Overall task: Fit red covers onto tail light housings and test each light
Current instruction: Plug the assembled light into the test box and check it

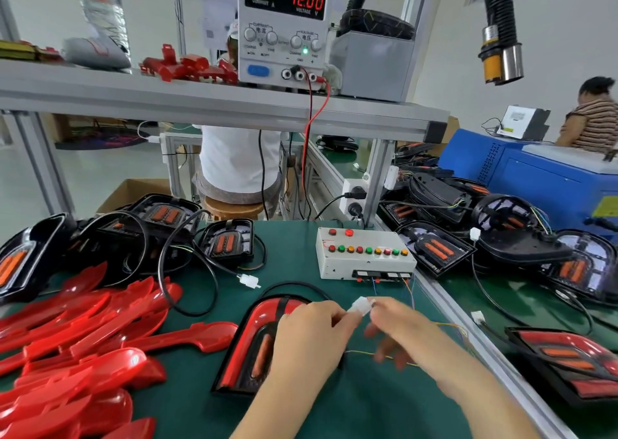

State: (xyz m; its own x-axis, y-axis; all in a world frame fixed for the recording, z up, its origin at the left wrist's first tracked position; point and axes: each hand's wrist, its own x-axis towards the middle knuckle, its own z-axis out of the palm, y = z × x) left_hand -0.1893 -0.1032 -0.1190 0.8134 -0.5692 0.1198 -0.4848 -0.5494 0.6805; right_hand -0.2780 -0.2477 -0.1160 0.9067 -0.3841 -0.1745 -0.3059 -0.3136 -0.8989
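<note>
- 1 tail light [254, 341] lies on the green mat [301, 405] right in front of the person. Its red cover is already on, so the fitting part looks done for this one.
- The left hand [311, 331] pinches a white plug [359, 305] with its fingertips, just above the tail light.
- The right hand [401, 331] pinches the other end of the white plug. Its other fingers hang loose and look blurry.
- I cannot tell if the 2 halves of the plug are pushed all the way together.
- The test box [364, 254] with coloured buttons sits just behind the hands. The power supply [284, 20] shows 12.00 volts and 0 amps, so I think the test is not done yet.
- A big pile of red covers [77, 338] waits on the left. Bare housings [227, 241] sit behind it, so lots of work is left.
- Another covered light [568, 361] lies off to the right, maybe finished.
</note>
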